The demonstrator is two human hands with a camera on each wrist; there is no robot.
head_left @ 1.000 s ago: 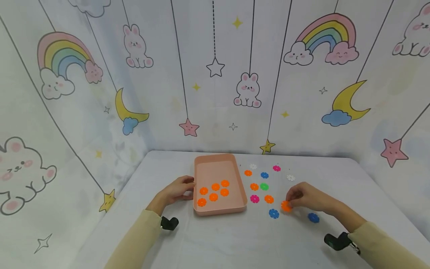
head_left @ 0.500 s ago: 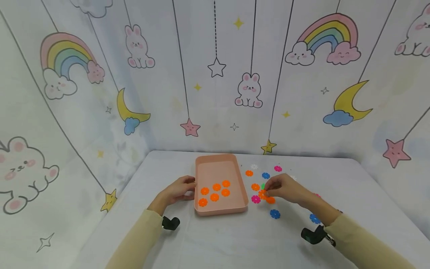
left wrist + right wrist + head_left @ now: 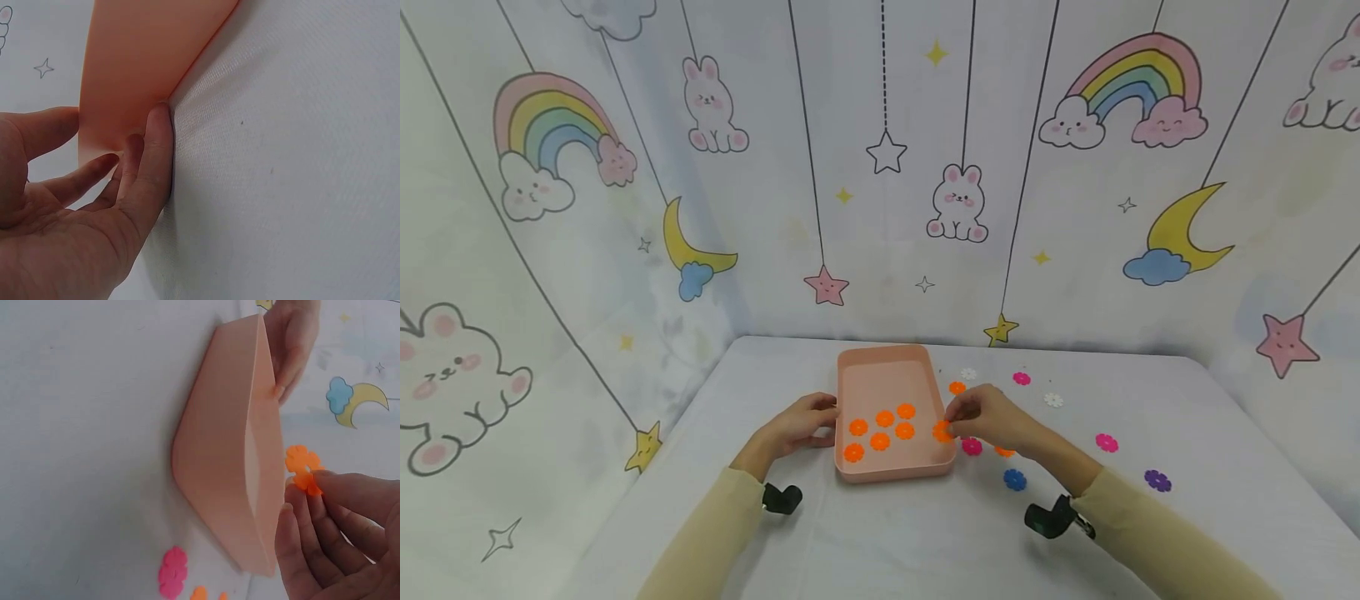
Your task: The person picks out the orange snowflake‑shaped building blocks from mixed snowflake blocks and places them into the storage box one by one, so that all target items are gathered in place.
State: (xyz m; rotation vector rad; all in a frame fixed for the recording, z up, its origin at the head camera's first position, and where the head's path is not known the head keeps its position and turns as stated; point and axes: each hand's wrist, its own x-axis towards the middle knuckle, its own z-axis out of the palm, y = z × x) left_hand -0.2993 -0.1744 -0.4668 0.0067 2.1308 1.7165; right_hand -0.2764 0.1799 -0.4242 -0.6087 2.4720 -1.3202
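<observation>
— Head view first: what has the right hand [image 3: 988, 419] got?

— An orange flower disc [image 3: 942, 431], pinched at the fingertips (the right wrist view shows it plainly [image 3: 302, 467]) — held over the right edge of the pink tray [image 3: 880, 362].

— And the left hand [image 3: 797, 423]?

— Straight fingers pressed flat against the tray's left wall. Five orange discs [image 3: 880, 429] lie inside; a blue disc [image 3: 1014, 479] sits on the table [image 3: 880, 542].

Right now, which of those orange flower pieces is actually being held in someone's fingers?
The orange flower at the tray's right edge: the right hand pinches it above the rim, while the other five lie loose on the tray floor.
</observation>
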